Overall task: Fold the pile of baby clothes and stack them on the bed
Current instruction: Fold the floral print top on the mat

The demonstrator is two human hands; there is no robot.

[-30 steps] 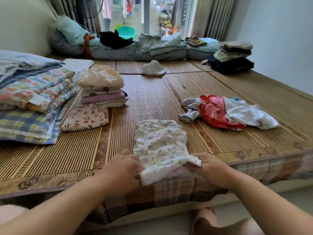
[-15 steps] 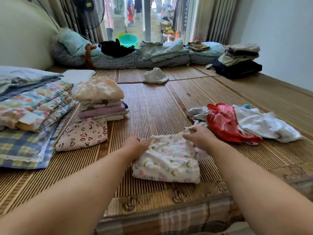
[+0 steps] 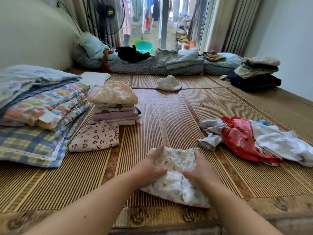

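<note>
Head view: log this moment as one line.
step: folding | left hand: pressing floral garment | right hand: on same garment, grip unclear | folded stack: left of it | unfolded pile: right of it

This is a bedroom in a lived-in home. A wide bed [image 3: 169,116] topped with a woven mat fills most of the room. A padded headboard [image 3: 33,39] rises at the bed's left side, with folded blankets [image 3: 42,102] piled below it and a stack of folded clothes [image 3: 115,106] just beside them. Rolled quilts [image 3: 152,67] lie along the bed's far end. Past that end, a glass door [image 3: 162,22] flanked by curtains [image 3: 225,22] shows hanging laundry [image 3: 149,12] and a green basin [image 3: 144,46] outside. A standing fan [image 3: 108,14] is near the bed's far left corner. Loose small garments [image 3: 254,141] lie on the bed's right side.
</note>
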